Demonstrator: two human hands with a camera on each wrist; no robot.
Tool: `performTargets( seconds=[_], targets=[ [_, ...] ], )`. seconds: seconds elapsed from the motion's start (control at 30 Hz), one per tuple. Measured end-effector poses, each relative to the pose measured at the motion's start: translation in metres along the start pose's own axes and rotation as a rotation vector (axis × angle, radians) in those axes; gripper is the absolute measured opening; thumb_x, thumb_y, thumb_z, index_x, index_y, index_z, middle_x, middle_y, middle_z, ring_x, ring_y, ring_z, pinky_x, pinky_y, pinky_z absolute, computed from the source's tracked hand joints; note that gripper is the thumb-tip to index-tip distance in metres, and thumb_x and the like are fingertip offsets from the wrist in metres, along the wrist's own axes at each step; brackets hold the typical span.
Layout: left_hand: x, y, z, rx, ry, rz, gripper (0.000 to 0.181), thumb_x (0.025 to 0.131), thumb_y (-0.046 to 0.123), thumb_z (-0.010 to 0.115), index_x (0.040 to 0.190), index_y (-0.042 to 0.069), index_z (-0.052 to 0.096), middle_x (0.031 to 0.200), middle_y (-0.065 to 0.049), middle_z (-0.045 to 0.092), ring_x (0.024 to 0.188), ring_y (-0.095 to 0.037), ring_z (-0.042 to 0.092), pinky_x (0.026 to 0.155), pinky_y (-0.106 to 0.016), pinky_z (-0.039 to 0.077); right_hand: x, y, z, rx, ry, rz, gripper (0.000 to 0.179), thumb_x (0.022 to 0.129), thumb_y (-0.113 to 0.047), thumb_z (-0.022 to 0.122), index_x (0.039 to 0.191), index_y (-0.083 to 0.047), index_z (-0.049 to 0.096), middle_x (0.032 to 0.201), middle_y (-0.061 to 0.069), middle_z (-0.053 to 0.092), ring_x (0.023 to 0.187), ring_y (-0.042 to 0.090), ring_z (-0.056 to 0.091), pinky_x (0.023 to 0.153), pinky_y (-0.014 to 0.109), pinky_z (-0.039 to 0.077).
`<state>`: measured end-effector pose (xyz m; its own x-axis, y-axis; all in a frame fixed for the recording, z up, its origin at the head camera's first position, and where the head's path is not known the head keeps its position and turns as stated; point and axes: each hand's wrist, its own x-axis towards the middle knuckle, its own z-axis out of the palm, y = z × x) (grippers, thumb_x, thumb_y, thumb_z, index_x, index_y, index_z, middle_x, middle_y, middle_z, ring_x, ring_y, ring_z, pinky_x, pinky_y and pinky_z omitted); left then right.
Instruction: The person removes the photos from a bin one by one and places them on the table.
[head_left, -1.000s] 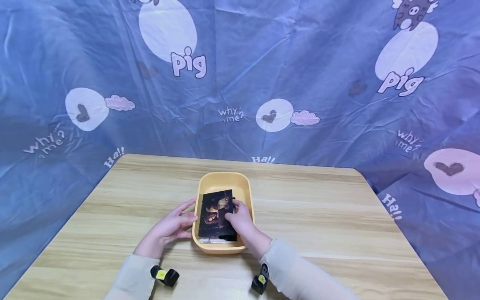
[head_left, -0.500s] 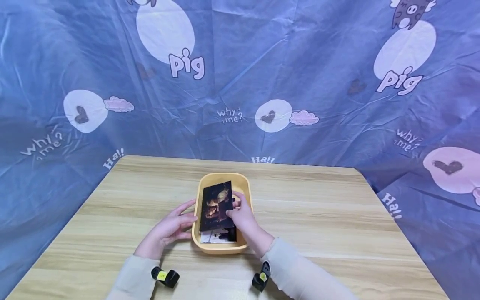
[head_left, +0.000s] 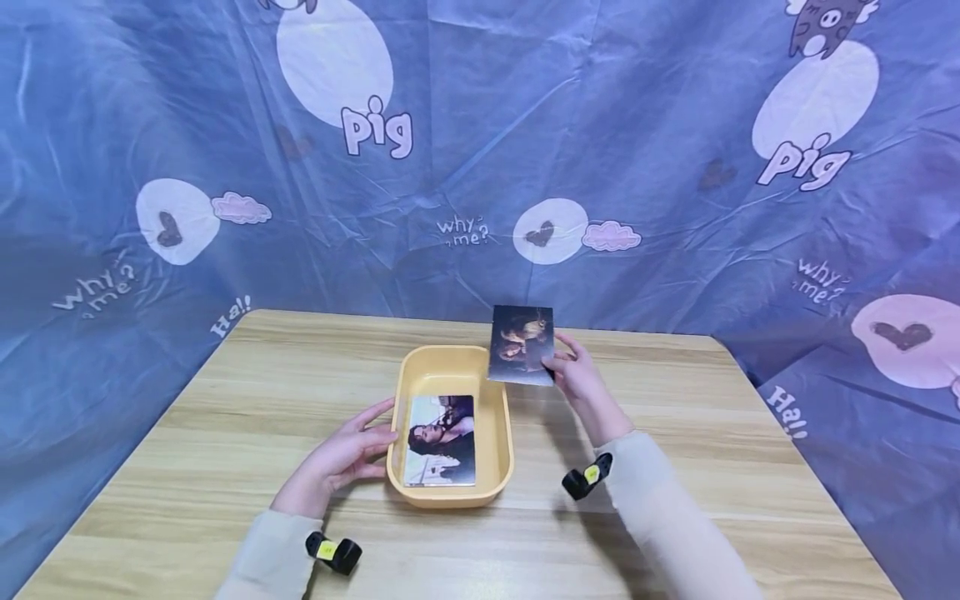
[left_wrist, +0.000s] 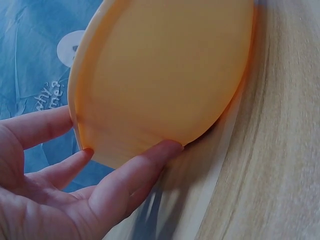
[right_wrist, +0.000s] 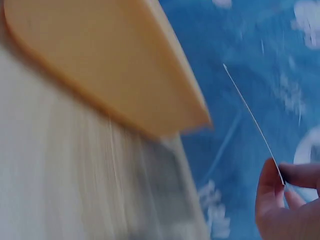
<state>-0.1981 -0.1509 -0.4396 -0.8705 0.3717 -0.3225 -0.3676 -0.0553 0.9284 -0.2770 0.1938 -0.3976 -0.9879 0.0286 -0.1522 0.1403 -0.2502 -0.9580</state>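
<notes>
My right hand (head_left: 583, 379) pinches a dark photo card (head_left: 517, 342) by its right edge, holding it above the table just past the upper right corner of a yellow plastic box (head_left: 501, 467). In the right wrist view the card (right_wrist: 252, 117) shows only as a thin edge between thumb and fingers. Inside the box lies another photo card (head_left: 442, 442), face up, with a person pictured on it. Against the box's left side rest the extended fingers of my left hand (head_left: 347, 450). The left wrist view shows those fingertips touching the outer wall (left_wrist: 160, 80).
The box stands on a wooden table (head_left: 637, 417), near its middle. Behind the table hangs a blue cloth (head_left: 465, 150) printed with white shapes and words. Each wrist wears a black camera strap, such as the right one (head_left: 587, 477).
My right hand has lifted the dark photo card out of the box and carried it up and to the right. The card beneath is uncovered. My left hand stays at the box.
</notes>
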Motion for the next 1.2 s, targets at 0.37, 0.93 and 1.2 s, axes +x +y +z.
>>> performTargets(
  seconds=[0.37,0.93,1.2],
  targets=[
    [0.0,-0.002,0.001,0.002,0.008,0.0,0.073,0.095,0.009,0.054,0.156,0.013,0.014,0.154,-0.03,0.024,0.123,-0.033,0.056,0.088,-0.046,0.058,0.039,0.025,-0.041,-0.158,0.095,0.138,0.066,0.091,0.009,0.051,0.151,-0.001,0.025,0.067,-0.009,0.059,0.055,0.001,0.054,0.052,0.012,0.046],
    [-0.003,-0.003,0.001,-0.014,0.002,-0.001,0.073,0.095,0.009,0.054,0.156,0.013,0.013,0.154,-0.029,0.024,0.12,-0.03,0.059,0.086,-0.044,0.058,0.053,0.045,-0.035,-0.275,0.16,0.162,0.057,0.09,0.009,0.052,0.144,0.004,0.037,0.139,0.024,0.047,0.066,0.001,0.058,0.06,0.013,0.049],
    [-0.001,-0.003,0.0,-0.014,0.003,0.002,0.073,0.095,0.009,0.054,0.156,0.013,0.013,0.154,-0.029,0.023,0.117,-0.027,0.061,0.086,-0.044,0.058,0.05,0.044,-0.032,-0.424,0.173,0.13,0.052,0.091,0.001,0.053,0.143,0.004,0.041,0.139,0.026,0.048,0.061,-0.002,0.049,0.058,0.009,0.043]
  ],
)
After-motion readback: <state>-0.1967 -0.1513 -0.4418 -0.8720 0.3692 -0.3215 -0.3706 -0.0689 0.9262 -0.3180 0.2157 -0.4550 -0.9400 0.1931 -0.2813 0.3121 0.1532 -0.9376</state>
